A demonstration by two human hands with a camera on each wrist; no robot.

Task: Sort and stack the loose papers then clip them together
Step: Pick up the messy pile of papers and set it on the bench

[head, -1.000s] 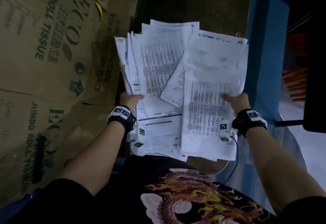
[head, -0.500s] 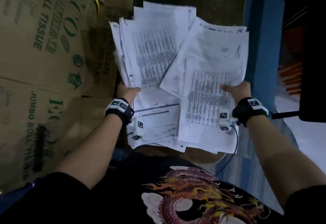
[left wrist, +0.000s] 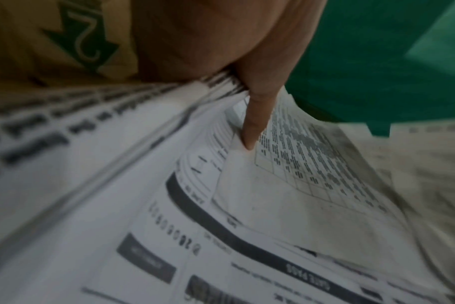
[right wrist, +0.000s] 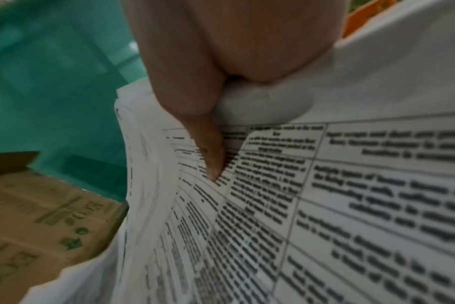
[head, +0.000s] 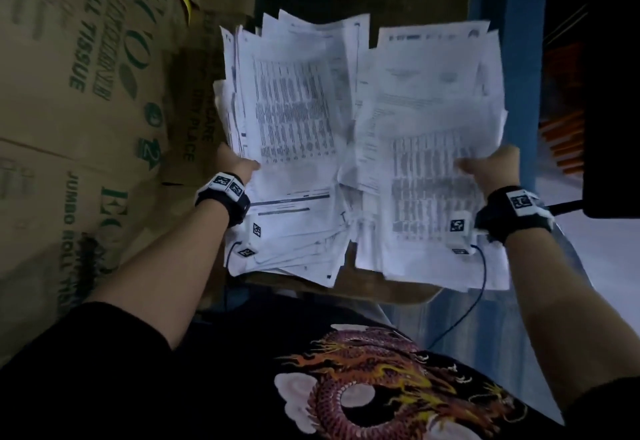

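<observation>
A big untidy bundle of printed white papers (head: 360, 148) is held up in front of me, fanned out and overlapping at odd angles. My left hand (head: 235, 166) grips its left edge, thumb (left wrist: 255, 123) pressed on top of the sheets (left wrist: 247, 205). My right hand (head: 491, 169) grips the right edge the same way, thumb (right wrist: 210, 156) lying across a printed table on the top sheet (right wrist: 325, 205). The fingers under the bundle are hidden. No clip shows in any view.
Brown cardboard boxes (head: 79, 110) printed in green stand stacked close on the left. Under the bundle's near edge a brown rounded surface (head: 381, 292) shows. A blue wall (head: 519, 76) and pale floor lie to the right. A dark object (head: 613, 121) juts in at the right edge.
Both hands have lifted the bundle and the two halves have swung apart at the top, so the sheets stand more upright. Grips are unchanged.
</observation>
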